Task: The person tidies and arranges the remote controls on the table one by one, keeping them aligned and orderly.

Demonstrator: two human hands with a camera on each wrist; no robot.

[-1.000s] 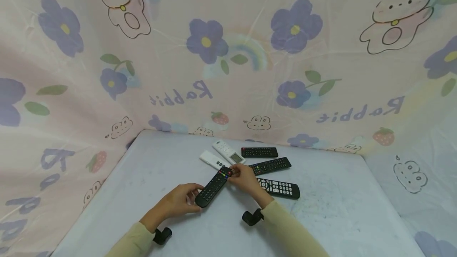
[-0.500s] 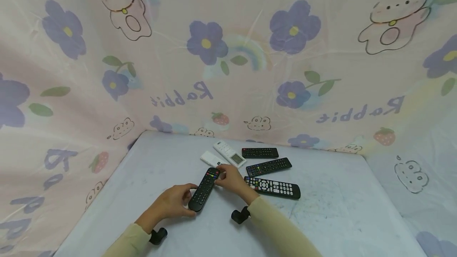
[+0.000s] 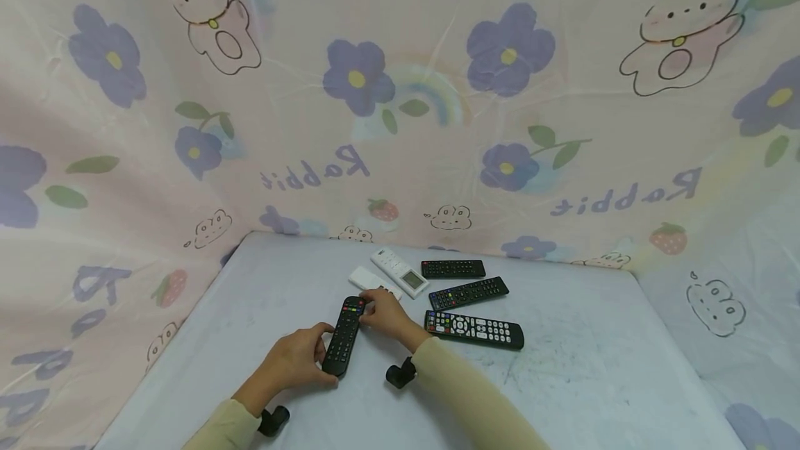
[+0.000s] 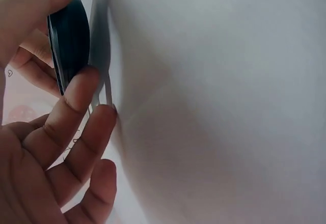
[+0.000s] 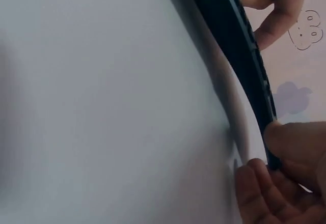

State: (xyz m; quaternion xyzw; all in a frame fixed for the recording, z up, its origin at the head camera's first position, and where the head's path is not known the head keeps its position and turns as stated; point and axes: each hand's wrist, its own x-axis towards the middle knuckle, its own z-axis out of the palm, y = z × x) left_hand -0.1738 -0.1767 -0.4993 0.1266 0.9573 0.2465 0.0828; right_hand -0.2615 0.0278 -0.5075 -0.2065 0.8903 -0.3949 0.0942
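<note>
A black TV remote (image 3: 344, 335) with small coloured buttons near its top is held by both hands over the white table. My left hand (image 3: 294, 360) grips its near end between thumb and fingers. At the far end my right hand (image 3: 386, 314) pinches it. In the right wrist view the remote's dark underside (image 5: 234, 40) is raised off the surface, with thumb and fingertips around its tip. The left wrist view shows its rounded end (image 4: 71, 35) between thumb and fingers.
Behind the right hand lie a partly hidden white remote (image 3: 365, 279) and a white remote with a display (image 3: 400, 271). To the right lie three black remotes: a short one (image 3: 453, 269), a middle one (image 3: 469, 293) and one with white buttons (image 3: 475, 330). Printed cloth (image 3: 412, 151) surrounds the table.
Both hands have shifted left with the black TV remote, the right hand farther. The remote has turned more upright in the head view. The white-buttoned remote is now more exposed.
</note>
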